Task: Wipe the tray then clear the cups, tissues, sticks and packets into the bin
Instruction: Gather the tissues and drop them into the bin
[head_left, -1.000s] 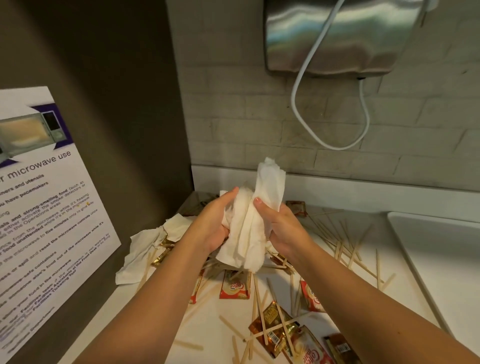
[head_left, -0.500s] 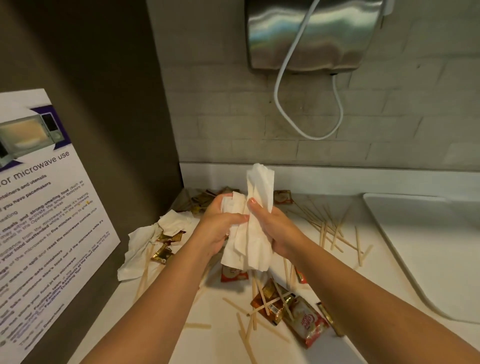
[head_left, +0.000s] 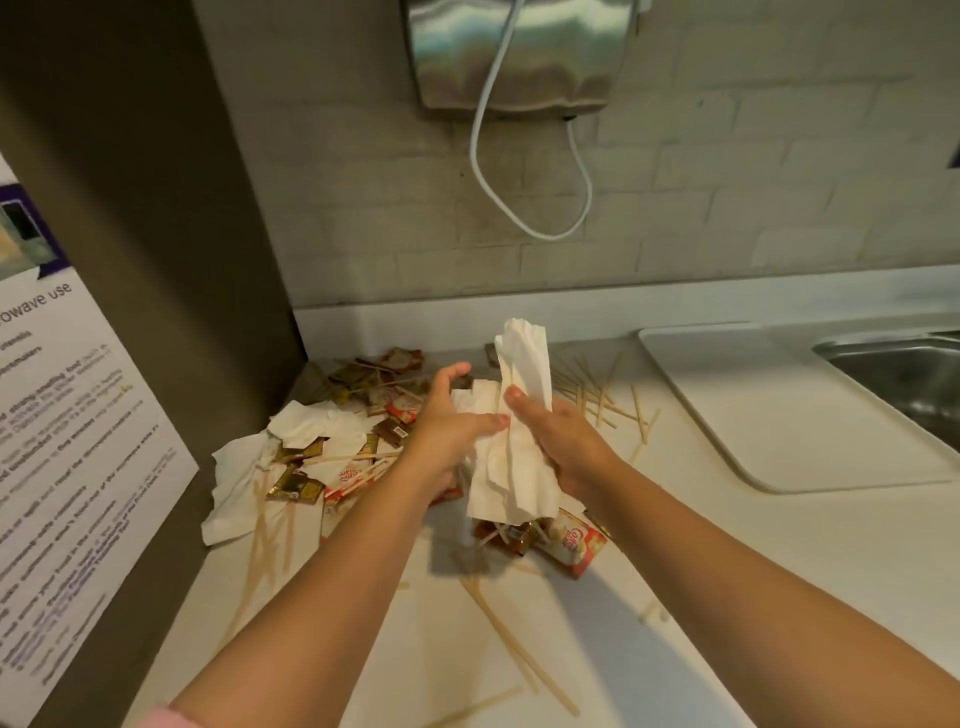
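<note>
A white tissue bundle (head_left: 519, 436) stands upright between both hands above the counter. My right hand (head_left: 561, 441) grips it from the right, thumb across its front. My left hand (head_left: 447, 426) holds its left side, thumb pressed on the paper and fingers spread behind. More crumpled tissues (head_left: 291, 441) lie at the left by the wall. Brown and red packets (head_left: 374, 395) and wooden sticks (head_left: 602, 400) are scattered over the white counter. The white tray (head_left: 789, 415) lies at the right.
A dark panel with a microwave notice (head_left: 67, 467) closes the left side. A steel dispenser (head_left: 519, 52) with a white cable hangs on the brick wall. A steel sink (head_left: 914, 369) sits at the far right.
The view has shifted right, so the sink now shows. My left fingers have spread open behind the tissue bundle, which stays upright between both hands.
</note>
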